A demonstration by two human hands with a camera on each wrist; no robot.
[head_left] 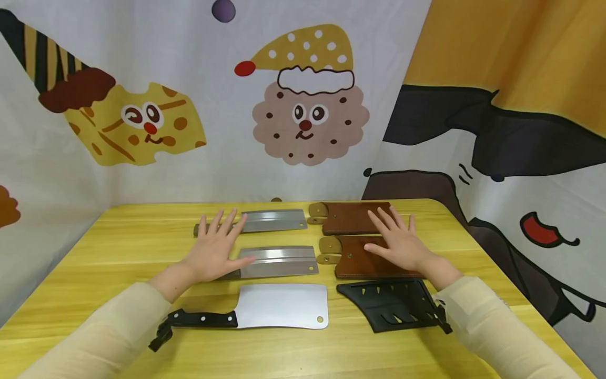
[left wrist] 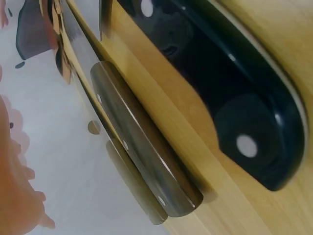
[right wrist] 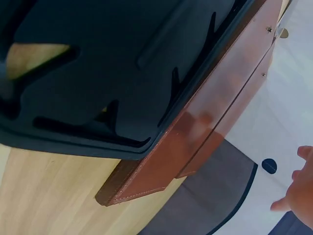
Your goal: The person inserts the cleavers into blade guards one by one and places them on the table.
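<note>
Three cleavers lie in a column with blades pointing right. Nearest is a black-handled cleaver (head_left: 283,306); behind it are a middle cleaver (head_left: 279,268) and a far cleaver (head_left: 276,221), whose brown handle (left wrist: 146,142) shows in the left wrist view. My left hand (head_left: 213,252) spreads its fingers above the two rear handles and holds nothing. To the right lie a black plastic sheath (head_left: 395,305), a brown leather sheath (head_left: 364,263) and a far leather sheath (head_left: 352,218). Above the leather sheaths my right hand (head_left: 400,245) is spread, also holding nothing.
The yellow wood-grain table (head_left: 118,252) runs up to a printed curtain (head_left: 227,173) at the back and right. A black strap end (head_left: 161,337) lies by the front cleaver's handle. Tan snap straps (head_left: 330,247) stick out from the leather sheaths.
</note>
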